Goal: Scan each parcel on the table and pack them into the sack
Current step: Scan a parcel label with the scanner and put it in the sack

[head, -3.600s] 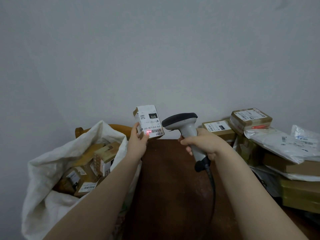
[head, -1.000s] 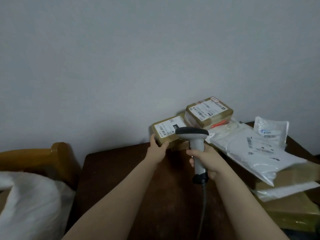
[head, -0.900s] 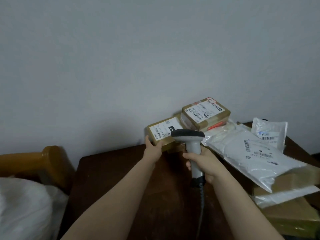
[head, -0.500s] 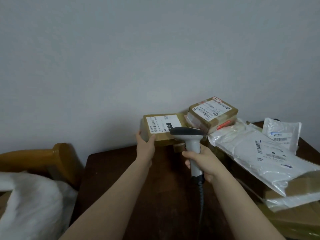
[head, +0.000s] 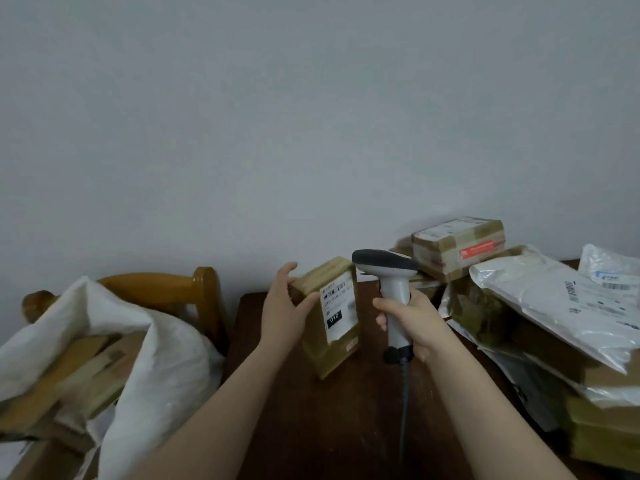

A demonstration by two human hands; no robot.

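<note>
Over the rear of the dark table (head: pixel 346 427), one left hand (head: pixel 284 317) grips one brown parcel (head: pixel 332 317) by its upper left corner. One right hand (head: pixel 412 323) is wrapped round the handle of one scanner (head: pixel 391 282), whose head sits just right of the parcel's top. Half a second earlier the parcel was held lengthwise beside the pile; now it stands on end, nearer centre. One taped box (head: pixel 457 244) and two white mailers (head: pixel 561 306) crowd the right side, and one open sack (head: pixel 156 358) abuts the left edge. Bare tabletop lies between the forearms.
</note>
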